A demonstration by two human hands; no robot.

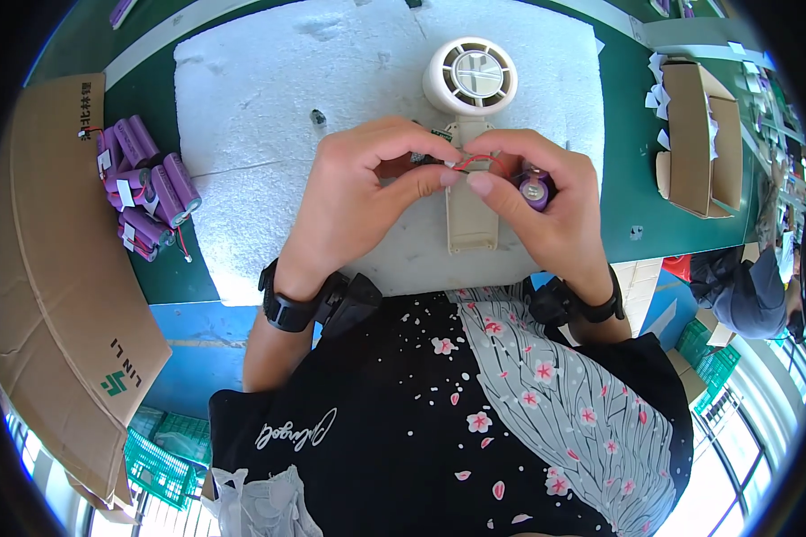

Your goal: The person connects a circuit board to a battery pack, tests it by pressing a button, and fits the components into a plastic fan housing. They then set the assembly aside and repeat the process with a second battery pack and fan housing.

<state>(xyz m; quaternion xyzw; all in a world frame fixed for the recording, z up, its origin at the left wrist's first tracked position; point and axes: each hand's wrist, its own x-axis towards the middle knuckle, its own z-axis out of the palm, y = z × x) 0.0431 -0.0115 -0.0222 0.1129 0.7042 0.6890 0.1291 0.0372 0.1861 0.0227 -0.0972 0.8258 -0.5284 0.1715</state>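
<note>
A white handheld fan [470, 76] lies on the foam board, its handle shell [472, 219] opened toward me. My left hand [358, 183] is closed over the handle, thumb and forefinger pinching the end of a red wire [479, 158] at a small pale connector. Beside those fingers shows part of a green circuit board [441, 134]; the rest is hidden behind the hand. A purple battery cell [535, 191] is tucked in the curled fingers of my right hand [551, 183]. The right thumb and forefinger pinch the battery's wires close to the left fingertips.
The white foam board [269, 107] covers the middle of the green table [631, 197]. Several purple battery packs [148, 183] are piled at its left, by a tall cardboard sheet [54, 268]. An open cardboard box [703, 143] stands at the right, and another person [748, 291] is beyond.
</note>
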